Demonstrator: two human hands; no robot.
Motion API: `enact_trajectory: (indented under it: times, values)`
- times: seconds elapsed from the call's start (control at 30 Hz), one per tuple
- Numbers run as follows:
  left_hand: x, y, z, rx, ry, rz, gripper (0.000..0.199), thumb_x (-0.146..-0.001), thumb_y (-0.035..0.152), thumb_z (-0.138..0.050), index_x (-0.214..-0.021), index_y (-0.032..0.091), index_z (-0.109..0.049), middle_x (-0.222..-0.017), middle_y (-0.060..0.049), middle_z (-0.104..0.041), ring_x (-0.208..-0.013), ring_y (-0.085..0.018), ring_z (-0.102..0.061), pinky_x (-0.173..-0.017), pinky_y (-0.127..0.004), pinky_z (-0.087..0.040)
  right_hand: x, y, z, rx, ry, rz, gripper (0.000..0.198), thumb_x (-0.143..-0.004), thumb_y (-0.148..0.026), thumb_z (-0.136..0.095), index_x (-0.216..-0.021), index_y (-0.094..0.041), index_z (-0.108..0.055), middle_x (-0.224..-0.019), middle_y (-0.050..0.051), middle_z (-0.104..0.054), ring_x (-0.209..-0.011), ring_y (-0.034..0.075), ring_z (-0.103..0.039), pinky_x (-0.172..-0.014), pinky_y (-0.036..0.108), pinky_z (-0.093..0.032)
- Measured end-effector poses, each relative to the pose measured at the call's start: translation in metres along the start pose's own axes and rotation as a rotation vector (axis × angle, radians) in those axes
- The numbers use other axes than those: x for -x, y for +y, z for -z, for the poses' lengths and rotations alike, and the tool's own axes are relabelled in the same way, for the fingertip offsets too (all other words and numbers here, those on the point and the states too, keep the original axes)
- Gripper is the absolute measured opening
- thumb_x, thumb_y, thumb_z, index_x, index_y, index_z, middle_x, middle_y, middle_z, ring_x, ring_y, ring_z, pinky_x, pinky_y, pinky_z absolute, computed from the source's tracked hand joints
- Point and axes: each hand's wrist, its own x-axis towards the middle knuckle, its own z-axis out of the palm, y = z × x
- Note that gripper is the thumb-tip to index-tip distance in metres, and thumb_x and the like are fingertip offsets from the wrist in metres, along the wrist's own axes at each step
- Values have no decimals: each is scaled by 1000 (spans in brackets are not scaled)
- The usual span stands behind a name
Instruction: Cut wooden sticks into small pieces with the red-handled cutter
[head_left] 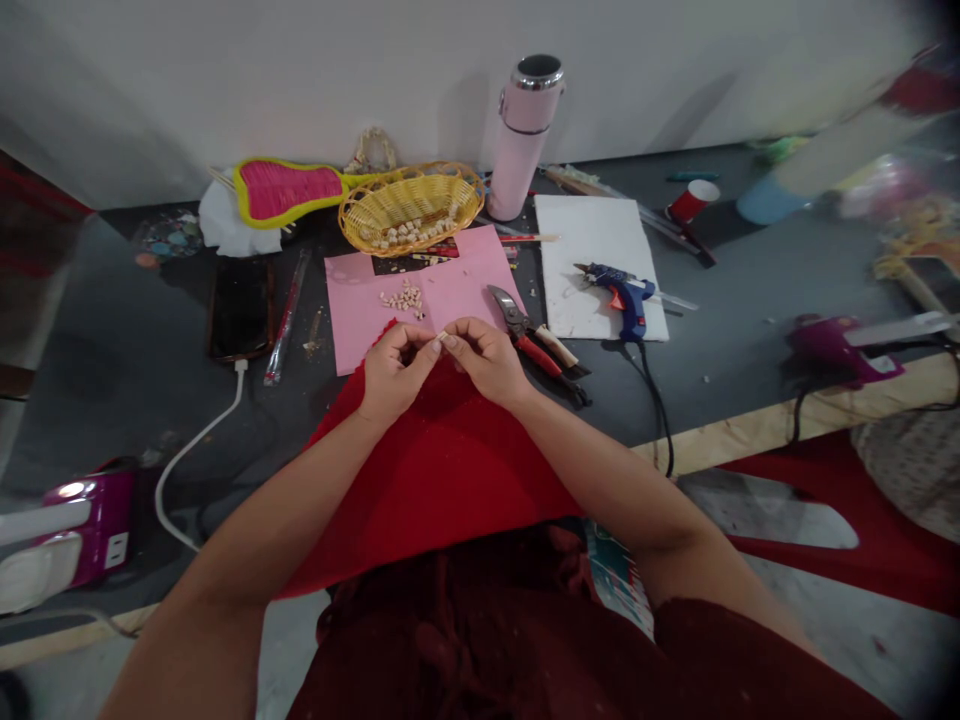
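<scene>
Hands pinch a tiny pale piece, long axis unclear.

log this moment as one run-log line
hands: left hand, right hand pinch small pale piece | beneath: red cloth | ahead: pale bits on pink paper | right: pruning shears, glue gun

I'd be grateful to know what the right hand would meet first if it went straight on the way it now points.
The right hand would most likely meet the left hand, which faces it just across the small pale piece at their fingertips; whether the two hands touch is unclear.
</scene>
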Motion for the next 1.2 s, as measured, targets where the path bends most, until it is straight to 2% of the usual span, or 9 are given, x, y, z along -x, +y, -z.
enact_trajectory:
  times: [0.53, 0.83, 1.2]
  values:
    - [0, 0, 0, 15, -7, 3, 12, -78, 27, -66, -80, 17, -60, -67, 1, -60, -57, -9, -52, -52, -21, -40, 1, -1, 1, 20, -20, 16, 28, -87, -46, -56, -86, -18, -56, -64, -5, -49, -52, 7, -42, -50, 22, -35]
    - [1, -4, 1, 35, -18, 2, 14, -78, 30, -67, -79, 17, -60, -68, 1, -60, -57, -9, -53, -51, -21, -40, 2, 0, 1, 89, 11, 52, 27, -87, -45, -56, -87, -18, -57, -70, -2, -53, -62, 9, -46, -56, 23, -39]
    - [0, 2, 1, 99, -50, 47, 19, -77, 34, -68, -76, 18, -59, -64, 1, -63, -51, -8, -53, -47, -20, -41, 3, -2, 2, 92, -7, 118, 21, -89, -39, -55, -86, -19, -57, -72, -1, -57, -61, 9, -48, -57, 23, -39]
